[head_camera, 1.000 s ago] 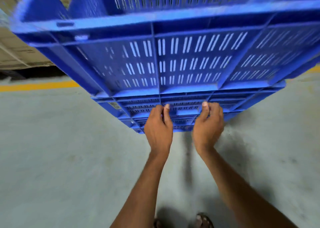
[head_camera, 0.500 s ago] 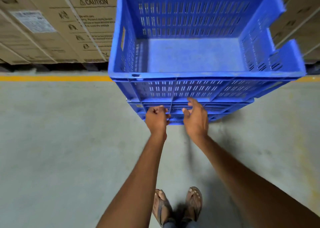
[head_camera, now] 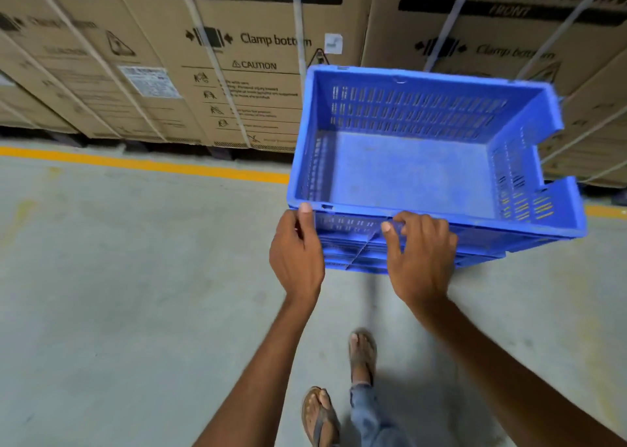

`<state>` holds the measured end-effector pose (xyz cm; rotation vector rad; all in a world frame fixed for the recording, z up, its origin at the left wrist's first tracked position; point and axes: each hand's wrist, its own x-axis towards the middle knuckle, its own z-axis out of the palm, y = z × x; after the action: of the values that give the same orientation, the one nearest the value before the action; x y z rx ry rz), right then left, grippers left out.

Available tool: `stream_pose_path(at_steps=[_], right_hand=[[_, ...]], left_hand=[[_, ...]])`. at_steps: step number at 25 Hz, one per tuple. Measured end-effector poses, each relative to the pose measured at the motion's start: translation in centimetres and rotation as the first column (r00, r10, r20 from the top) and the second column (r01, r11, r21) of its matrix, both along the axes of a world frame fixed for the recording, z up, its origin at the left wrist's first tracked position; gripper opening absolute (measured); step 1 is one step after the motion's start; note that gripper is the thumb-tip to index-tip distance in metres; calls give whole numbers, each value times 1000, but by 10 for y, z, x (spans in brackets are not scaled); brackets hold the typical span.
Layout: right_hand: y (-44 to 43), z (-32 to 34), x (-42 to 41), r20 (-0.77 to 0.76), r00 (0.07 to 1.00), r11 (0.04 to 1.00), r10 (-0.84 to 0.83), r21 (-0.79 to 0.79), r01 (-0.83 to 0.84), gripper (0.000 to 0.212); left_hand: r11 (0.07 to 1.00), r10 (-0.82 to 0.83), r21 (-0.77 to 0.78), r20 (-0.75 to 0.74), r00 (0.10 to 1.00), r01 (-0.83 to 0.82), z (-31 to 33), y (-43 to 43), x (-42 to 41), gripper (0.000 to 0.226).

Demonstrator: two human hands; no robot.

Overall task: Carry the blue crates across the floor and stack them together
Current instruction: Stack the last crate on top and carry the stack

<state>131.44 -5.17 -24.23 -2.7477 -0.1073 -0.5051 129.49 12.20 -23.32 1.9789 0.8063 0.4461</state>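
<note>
Since the top blue crate (head_camera: 407, 171) sat on the lower crates (head_camera: 359, 260), the left hand (head_camera: 297, 260) gripped its near corner to steady it. The right hand (head_camera: 420, 260), fingers spread, seemingly just touched its near wall.

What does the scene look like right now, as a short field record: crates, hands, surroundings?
crates: top crate empty, upright, sitting on lower crates
left: left hand grips the top crate's near-left corner, thumb on rim
right: right hand lies on the near wall, grip unclear
floor: concrete floor with yellow line
behind: strapped cardboard boxes marked washing machine
</note>
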Motion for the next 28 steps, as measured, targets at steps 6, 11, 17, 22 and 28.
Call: stream_pose_path(at_steps=[6,11,17,22,28], right_hand=[[38,11,153,-642,748,970,172,-22,-241,48],[64,-59,199,-911,408,865,59,-158,-477,136],[45,-107,206,-897,428,851,113,-135,-507,149],[47,-105,213,-911,397,862,111,-110,-494,145],[13,-14,199,-859,505,975,83,-34,-219,76]], left_hand=[[904,-248,330,-111,962,271,31,52,100,48],[669,-293,492,-514,806,557,9,34,145,94],[649,-297,493,-537,790,579,-7,37,138,109],[703,-302,431,-539,786,565,-1,41,146,105],[646,-388,521,-405,828,558,26,31,121,58]])
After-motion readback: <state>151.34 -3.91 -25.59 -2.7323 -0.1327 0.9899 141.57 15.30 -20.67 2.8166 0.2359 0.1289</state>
